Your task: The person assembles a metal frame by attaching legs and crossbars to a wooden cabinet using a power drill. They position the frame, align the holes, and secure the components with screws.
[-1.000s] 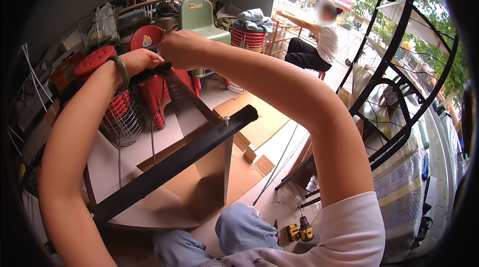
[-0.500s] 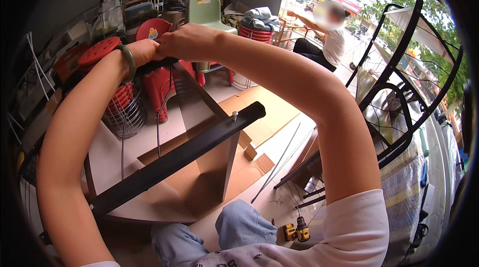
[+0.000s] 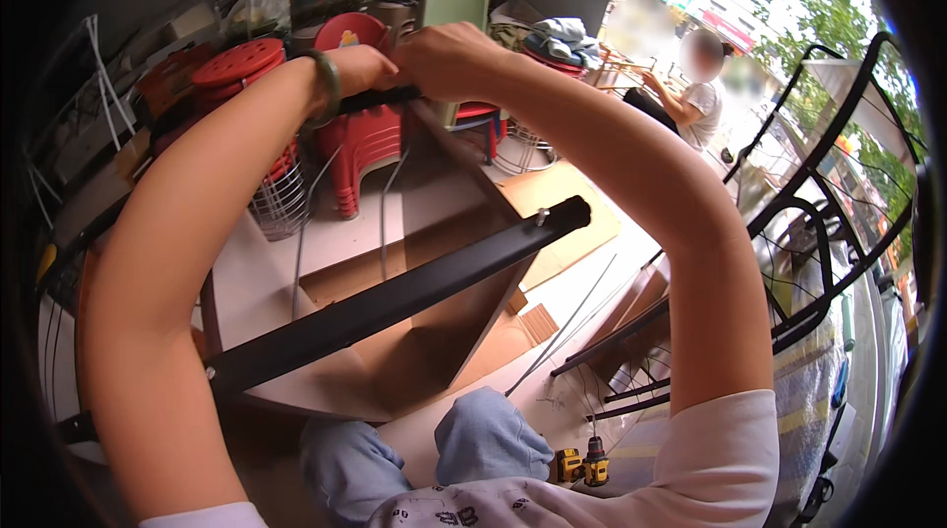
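Note:
My left hand [image 3: 360, 69], with a green bangle on its wrist, is closed, its fingertips meeting my right hand [image 3: 449, 59]. My right hand is closed as well, knuckles up. Whatever is between the fingers is hidden. Right below both hands runs a far black bar [image 3: 380, 99]. Closer to me, a thick black metal bar [image 3: 395, 306] slants across, with a bolt [image 3: 542, 217] standing up near its right end. Thin rods [image 3: 384, 212] stretch between the two bars. Under them sits an open board box [image 3: 434, 360].
Red stools [image 3: 350, 163], a wire basket [image 3: 281, 197] and a pale green chair [image 3: 455, 10] stand beyond. Flattened cardboard [image 3: 567, 217] lies on the floor. A yellow-black drill [image 3: 595, 464] is by my knee. Black metal frames [image 3: 804, 202] lean at right; a person [image 3: 700, 104] sits farther off.
The whole view has swung, so most things sit farther right. My hands remain together over the far bar, shifted right with the frame. The seated person's outstretched arm has come down.

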